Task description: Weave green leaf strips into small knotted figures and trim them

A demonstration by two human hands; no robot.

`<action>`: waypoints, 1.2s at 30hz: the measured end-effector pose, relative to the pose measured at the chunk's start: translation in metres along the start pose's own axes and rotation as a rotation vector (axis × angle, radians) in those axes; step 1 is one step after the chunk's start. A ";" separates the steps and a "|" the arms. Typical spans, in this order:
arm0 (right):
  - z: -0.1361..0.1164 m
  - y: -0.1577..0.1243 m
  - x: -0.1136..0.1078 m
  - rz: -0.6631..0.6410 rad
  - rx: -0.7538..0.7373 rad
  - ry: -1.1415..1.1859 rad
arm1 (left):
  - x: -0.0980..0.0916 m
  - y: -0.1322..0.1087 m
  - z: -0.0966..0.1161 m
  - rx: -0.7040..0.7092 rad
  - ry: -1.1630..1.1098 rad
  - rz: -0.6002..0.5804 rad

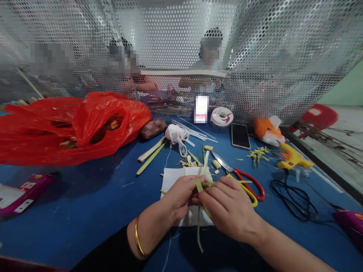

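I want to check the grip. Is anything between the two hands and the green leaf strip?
Nothing visible stands between them. The left hand and the right hand both pinch the green leaf strip directly, above the white paper. The scissors lie to the right.

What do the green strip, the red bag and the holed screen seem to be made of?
The green strip looks like plant leaf: matt, fibrous, bent. The red bag is thin plastic film: glossy, crumpled. The screen is probably sheet metal: silvery sheen, regular punched holes.
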State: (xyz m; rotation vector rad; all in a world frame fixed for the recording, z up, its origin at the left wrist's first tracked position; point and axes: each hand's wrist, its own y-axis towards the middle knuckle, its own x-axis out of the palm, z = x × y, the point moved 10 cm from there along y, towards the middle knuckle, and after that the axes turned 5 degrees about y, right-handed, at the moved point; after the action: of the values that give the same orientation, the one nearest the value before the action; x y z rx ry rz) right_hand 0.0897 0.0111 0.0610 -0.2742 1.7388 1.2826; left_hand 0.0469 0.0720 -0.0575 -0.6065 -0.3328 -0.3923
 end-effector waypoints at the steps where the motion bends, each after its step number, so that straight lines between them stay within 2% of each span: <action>1: -0.004 -0.002 0.004 -0.024 -0.049 -0.039 | -0.002 0.000 0.001 -0.002 -0.049 0.013; 4: -0.005 -0.006 0.010 -0.065 -0.098 -0.066 | -0.006 -0.001 0.006 0.010 -0.135 0.046; 11: 0.003 -0.002 0.007 -0.024 -0.064 0.024 | -0.012 0.002 0.010 0.054 -0.169 0.066; 17: 0.004 -0.001 0.018 -0.086 -0.050 0.016 | -0.005 0.002 0.008 -0.015 -0.312 0.040; 19: 0.008 -0.001 0.017 -0.068 -0.011 0.046 | -0.008 0.002 0.009 -0.020 -0.354 0.076; 22: 0.021 -0.001 0.016 -0.031 0.119 0.178 | -0.012 0.000 0.013 -0.007 -0.391 0.130; 26: 0.042 -0.007 0.018 0.039 0.366 0.455 | -0.014 -0.005 0.016 -0.034 -0.424 0.176; 31: 0.064 -0.021 0.037 0.033 0.719 0.768 | -0.009 -0.006 0.020 -0.017 -0.448 0.166; 36: 0.068 -0.030 0.050 0.079 0.911 1.091 | -0.014 -0.004 0.020 0.028 -0.493 0.183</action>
State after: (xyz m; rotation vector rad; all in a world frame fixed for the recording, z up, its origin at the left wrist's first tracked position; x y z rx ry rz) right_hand 0.1178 0.0721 0.0015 -0.3905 3.0626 0.1864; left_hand 0.0294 0.0843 -0.0459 -0.6974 -0.7459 -0.0563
